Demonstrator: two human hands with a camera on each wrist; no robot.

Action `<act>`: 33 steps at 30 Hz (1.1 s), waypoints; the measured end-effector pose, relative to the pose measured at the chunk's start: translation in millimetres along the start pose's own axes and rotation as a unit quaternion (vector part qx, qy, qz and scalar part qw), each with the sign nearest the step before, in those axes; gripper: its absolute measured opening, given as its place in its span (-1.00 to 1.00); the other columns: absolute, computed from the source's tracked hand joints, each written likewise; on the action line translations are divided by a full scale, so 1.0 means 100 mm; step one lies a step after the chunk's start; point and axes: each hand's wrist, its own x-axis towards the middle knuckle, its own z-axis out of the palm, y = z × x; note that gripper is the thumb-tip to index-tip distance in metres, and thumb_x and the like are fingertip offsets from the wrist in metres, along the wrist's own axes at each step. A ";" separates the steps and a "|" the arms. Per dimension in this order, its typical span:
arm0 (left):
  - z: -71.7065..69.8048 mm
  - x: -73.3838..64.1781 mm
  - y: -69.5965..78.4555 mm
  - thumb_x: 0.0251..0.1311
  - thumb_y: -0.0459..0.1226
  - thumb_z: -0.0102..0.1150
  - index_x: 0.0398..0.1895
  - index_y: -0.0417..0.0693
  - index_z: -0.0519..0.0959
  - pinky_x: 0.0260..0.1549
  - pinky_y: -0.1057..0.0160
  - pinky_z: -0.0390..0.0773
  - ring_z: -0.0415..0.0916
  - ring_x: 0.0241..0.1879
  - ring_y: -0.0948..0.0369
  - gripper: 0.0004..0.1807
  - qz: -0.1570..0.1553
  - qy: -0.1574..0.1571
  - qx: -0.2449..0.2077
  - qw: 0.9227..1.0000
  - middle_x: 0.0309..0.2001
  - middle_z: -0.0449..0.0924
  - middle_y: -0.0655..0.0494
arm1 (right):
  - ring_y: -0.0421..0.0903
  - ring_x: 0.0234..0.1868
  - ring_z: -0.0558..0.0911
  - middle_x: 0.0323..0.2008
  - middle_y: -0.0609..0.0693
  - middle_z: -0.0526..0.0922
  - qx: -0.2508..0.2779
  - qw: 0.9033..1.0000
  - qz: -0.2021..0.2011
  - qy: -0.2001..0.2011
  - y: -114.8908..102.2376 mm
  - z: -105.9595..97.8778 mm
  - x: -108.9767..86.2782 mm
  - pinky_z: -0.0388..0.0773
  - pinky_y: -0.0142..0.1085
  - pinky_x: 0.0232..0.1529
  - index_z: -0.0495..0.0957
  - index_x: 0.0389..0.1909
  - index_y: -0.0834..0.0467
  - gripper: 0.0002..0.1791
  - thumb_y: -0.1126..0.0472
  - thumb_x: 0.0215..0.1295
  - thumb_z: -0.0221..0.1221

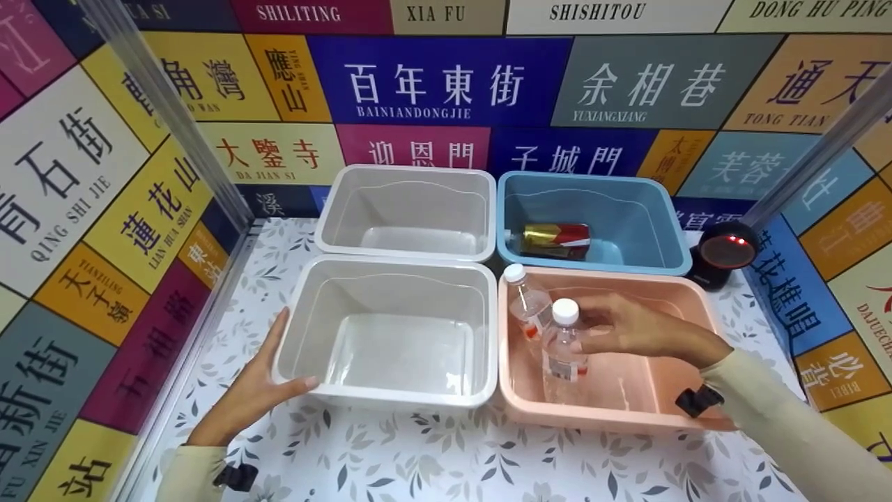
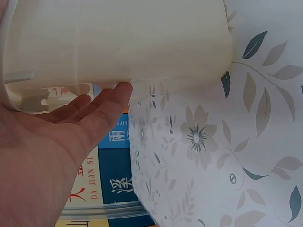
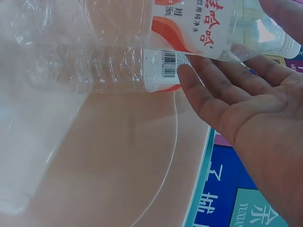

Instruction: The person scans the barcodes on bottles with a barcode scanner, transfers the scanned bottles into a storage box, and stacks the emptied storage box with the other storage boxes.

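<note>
Two clear plastic water bottles with white caps stand in the pink bin (image 1: 606, 417). The nearer bottle (image 1: 563, 355) is beside the fingers of my right hand (image 1: 631, 331); the other bottle (image 1: 527, 307) stands behind it to the left. In the right wrist view, my fingers (image 3: 208, 97) are spread loosely along the nearer bottle (image 3: 194, 26), its red-and-white label showing, and the palm is apart from it. My left hand (image 1: 247, 387) rests at the left side of the front white bin (image 1: 390, 397), thumb over the rim, fingers (image 2: 111, 101) straight against its outer wall.
Behind stand a grey-white bin (image 1: 411, 171) and a blue bin (image 1: 592, 178), which holds a gold-and-red item (image 1: 554, 237) lying down. A black device (image 1: 725, 251) with red lights is at the right. Printed panels surround the leaf-patterned table (image 1: 418, 460).
</note>
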 end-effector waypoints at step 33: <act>0.00 0.01 0.01 0.12 -0.13 0.48 0.55 0.77 -0.28 0.36 -0.42 -0.01 -0.05 0.51 -0.12 0.23 0.000 -0.002 0.001 1.000 0.63 -0.39 0.25 | -0.08 0.20 0.61 0.18 0.07 0.61 0.027 0.979 -0.024 0.198 -0.14 -0.19 -0.18 0.49 -0.39 0.20 0.52 0.30 0.08 -0.43 0.30 0.26 0.38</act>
